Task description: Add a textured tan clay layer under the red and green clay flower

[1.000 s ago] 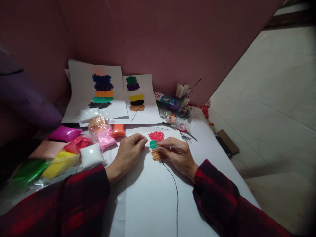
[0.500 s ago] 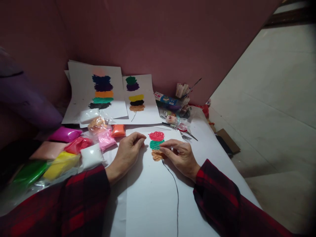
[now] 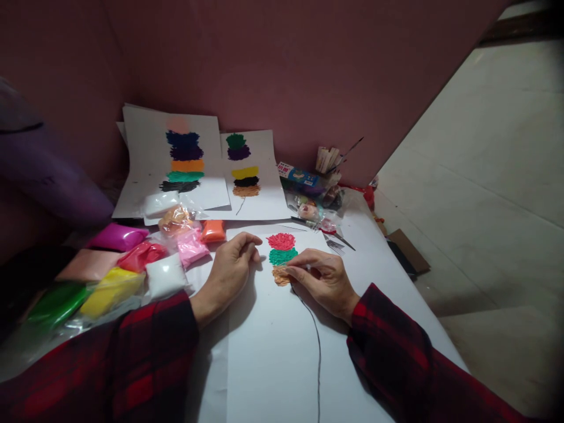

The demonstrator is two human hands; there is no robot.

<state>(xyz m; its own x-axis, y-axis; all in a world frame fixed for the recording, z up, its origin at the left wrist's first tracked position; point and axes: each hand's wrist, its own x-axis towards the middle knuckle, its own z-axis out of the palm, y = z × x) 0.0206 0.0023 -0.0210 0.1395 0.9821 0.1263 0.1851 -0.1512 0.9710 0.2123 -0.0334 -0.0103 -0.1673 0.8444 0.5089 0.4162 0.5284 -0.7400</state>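
Note:
A white sheet of paper (image 3: 268, 352) lies in front of me. On it sit a red clay patch (image 3: 282, 241), a green clay patch (image 3: 282, 257) and a tan clay patch (image 3: 280, 276), stacked top to bottom with ridged surfaces. A thin dark line (image 3: 318, 346) runs down from the tan patch. My right hand (image 3: 324, 279) is closed in a pinch over the edge of the tan patch; whatever its fingertips hold is too small to name. Left of the patches, my left hand (image 3: 229, 273) rests on the paper with curled fingers, thumb near forefinger; any held thing is hidden.
Bagged clay in several colours, including a white packet (image 3: 166, 277) and a yellow packet (image 3: 112, 292), lies at left. Finished clay sheets (image 3: 202, 194) lean near the wall. Scissors (image 3: 341, 239), a fork (image 3: 335, 245) and a blue-labelled package (image 3: 299, 176) lie behind the paper.
My right hand has shifted slightly down, from the green patch to the tan patch. My left hand stays in nearly the same place. The view has moved a little.

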